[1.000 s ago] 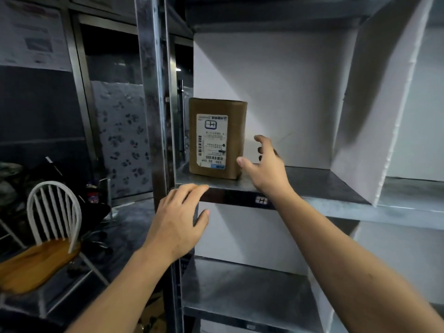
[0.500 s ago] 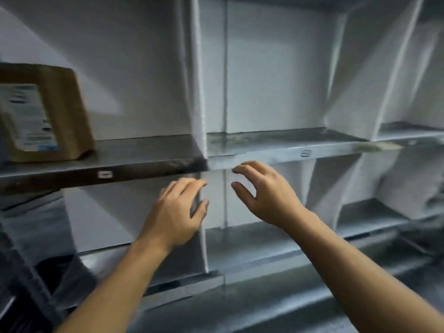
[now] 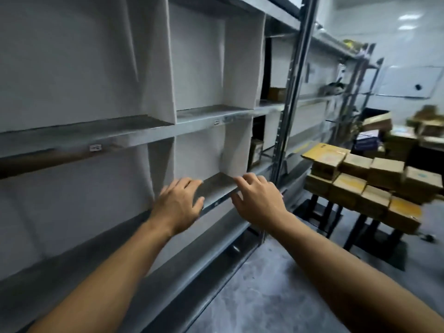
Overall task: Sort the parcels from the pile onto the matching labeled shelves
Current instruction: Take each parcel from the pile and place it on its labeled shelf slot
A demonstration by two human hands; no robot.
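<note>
To my right, grey concrete floor runs to a black-legged table; beyond it, a glossy white wall carries a whiteboard.

White dividers wall each open shelf bay; parcel-stacked table crowds the aisle

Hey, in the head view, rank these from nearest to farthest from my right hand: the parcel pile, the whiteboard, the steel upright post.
1. The steel upright post, just beyond the right hand.
2. The parcel pile, stacked off to the right.
3. The whiteboard, farthest back, upper right.
</note>
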